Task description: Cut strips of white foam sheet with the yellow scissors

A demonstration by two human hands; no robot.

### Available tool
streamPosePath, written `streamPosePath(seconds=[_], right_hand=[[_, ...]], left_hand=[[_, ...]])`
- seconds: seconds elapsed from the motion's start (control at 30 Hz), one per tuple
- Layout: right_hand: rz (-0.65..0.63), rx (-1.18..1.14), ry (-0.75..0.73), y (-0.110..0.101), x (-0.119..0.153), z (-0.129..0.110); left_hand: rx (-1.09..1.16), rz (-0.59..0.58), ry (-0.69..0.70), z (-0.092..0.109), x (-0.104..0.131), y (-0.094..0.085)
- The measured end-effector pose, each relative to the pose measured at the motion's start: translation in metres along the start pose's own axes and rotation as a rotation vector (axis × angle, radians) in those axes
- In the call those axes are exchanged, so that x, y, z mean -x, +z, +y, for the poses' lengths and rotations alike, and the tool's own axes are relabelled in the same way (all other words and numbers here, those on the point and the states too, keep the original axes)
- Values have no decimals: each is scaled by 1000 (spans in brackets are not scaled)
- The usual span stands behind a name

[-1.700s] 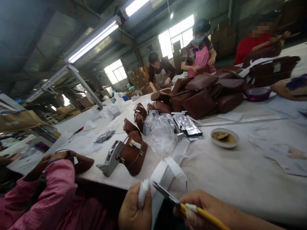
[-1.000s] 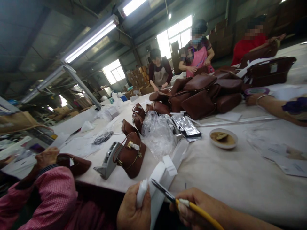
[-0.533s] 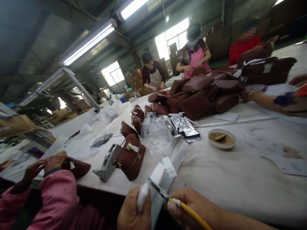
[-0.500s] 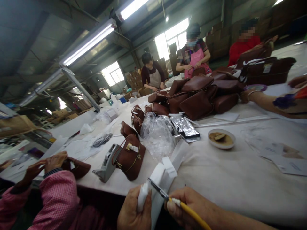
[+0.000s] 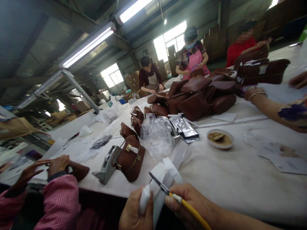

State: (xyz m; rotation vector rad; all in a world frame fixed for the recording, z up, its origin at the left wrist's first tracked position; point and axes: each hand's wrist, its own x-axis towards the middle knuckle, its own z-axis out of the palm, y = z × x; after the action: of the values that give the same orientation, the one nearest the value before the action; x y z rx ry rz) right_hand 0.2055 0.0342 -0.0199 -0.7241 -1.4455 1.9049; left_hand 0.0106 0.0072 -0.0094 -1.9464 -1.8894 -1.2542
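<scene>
My left hand is closed round a folded white strip of soft, foam-like sheet, its thumb pressing on the near end. From there the white sheet runs up onto the table, with more folded layers beyond the fingers. In my right hand are scissors with a yellow handle, gripped near the base of the blades. The blades are slightly parted and lie over the white sheet, just above my left hand. Whether they touch it I cannot tell.
A brown handbag stands beside a grey tape dispenser. Clear plastic bags, a dish and a heap of brown bags lie farther back. A co-worker's checked sleeve is at left, another's forearm at right.
The scissor blades have parted a little over the white sheet. My hands stay nearly in place. At right, the co-worker's forearm has shifted, and a white sheet now shows by it.
</scene>
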Motion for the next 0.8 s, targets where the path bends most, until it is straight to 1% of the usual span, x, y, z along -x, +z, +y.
streamPosePath(seconds=[0.07,0.13,0.2,0.23,0.3,0.37,0.4,0.47,0.5,0.57,0.6,0.67,0.7,0.73,0.8], right_hand=[[30,46,-33,-3,5,-10],[109,223,-57,-12,14,-22],[278,508,-22,-30,28,-24],[373,666,5,-43,36,-19],[528,958,22,-73,54,1],[663,1209,5,-104,72,31],[708,1313,5,-119,80,46],[717,1446,23,-141,93,70],[701,1483,41,-148,97,77],[663,1526,123,-150,98,77],[657,1552,163,-146,96,71],[675,1611,159,-129,85,48],[688,1635,65,-118,77,35],[681,1617,-75,-104,67,21],[568,1494,-332,-76,44,-3]], left_hand=[[-13,17,-35,-1,-2,-2],[-44,14,-54,-5,-6,-5],[-80,-8,-59,-9,-10,-9],[-91,-21,-67,-11,-13,-11],[-83,-53,-104,-15,-16,-14],[-55,-76,-151,-17,-19,-15],[-40,-79,-169,-18,-20,-15],[-18,-73,-188,-19,-21,-16],[-12,-67,-192,-19,-21,-16],[-11,-61,-190,-20,-21,-16],[-16,-57,-187,-20,-20,-16],[-32,-55,-185,-21,-19,-16],[-41,-52,-188,-23,-18,-16],[-46,-40,-190,-24,-18,-15],[-48,-6,-198,-27,-16,-15]])
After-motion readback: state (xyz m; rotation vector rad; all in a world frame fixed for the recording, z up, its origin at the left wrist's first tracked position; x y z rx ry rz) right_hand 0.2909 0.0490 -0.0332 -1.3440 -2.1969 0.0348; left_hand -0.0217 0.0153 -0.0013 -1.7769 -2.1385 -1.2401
